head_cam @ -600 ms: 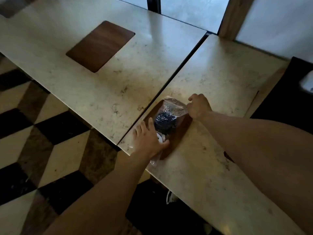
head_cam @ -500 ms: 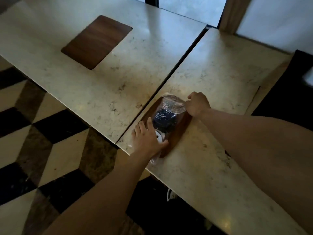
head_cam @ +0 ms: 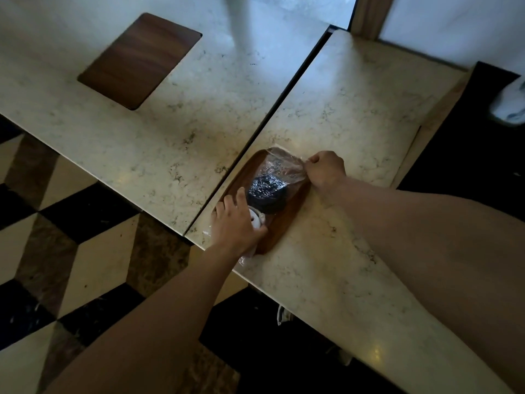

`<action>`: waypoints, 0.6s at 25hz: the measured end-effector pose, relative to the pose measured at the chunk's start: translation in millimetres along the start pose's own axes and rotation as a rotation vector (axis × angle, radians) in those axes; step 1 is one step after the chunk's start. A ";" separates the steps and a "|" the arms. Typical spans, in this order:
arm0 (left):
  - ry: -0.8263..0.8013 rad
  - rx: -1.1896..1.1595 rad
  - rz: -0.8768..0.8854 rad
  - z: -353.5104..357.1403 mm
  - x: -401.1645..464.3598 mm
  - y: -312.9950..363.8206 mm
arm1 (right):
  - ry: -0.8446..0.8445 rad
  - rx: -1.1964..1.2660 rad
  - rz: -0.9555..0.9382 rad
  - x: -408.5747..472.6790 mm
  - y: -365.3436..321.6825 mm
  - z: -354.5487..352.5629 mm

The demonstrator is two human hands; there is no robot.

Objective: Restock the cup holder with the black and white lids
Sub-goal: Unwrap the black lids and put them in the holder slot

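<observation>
Bag: a clear crinkled plastic bag (head_cam: pixel 279 172) holding a stack of black lids (head_cam: pixel 265 193) with white lids (head_cam: pixel 255 220) at its near end.
Writing: none readable.
Axis: the bag's long axis runs from near-left to far-right.
Place: on a dark wooden inset (head_cam: pixel 287 220) at the left edge of the right marble desk (head_cam: pixel 355 115).
Left hand (head_cam: pixel 237 226): laid palm-down, fingers spread, over the near white end.
Right hand (head_cam: pixel 325 167): closed, pinching the bag's far end.
</observation>
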State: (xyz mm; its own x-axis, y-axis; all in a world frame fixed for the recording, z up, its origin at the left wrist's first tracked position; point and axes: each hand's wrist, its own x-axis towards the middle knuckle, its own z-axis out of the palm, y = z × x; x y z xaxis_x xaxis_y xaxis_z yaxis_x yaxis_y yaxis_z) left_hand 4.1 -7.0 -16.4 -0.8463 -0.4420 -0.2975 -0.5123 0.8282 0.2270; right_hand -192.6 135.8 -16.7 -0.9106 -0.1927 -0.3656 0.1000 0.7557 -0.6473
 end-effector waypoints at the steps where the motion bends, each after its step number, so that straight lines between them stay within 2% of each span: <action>1: -0.012 0.010 0.022 -1.5 -0.8 1.2 | 0.018 0.029 0.014 -5.1 2.8 -4.6; 9: -0.047 0.079 0.291 -2.9 -21.2 14.2 | 0.033 0.097 0.136 -70.4 60.0 -47.6; 15: -0.099 0.184 0.509 4.5 -40.7 36.5 | 0.055 0.284 0.289 -132.5 123.1 -64.0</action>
State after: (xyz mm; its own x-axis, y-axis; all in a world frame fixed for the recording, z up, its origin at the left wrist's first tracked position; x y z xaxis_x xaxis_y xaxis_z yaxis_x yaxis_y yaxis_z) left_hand 20.5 42.7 -0.2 -0.9581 0.0572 -0.2806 -0.0006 0.9794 0.2018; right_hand -85.3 294.4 -5.1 -0.8482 0.0420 -0.5281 0.4546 0.5694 -0.6849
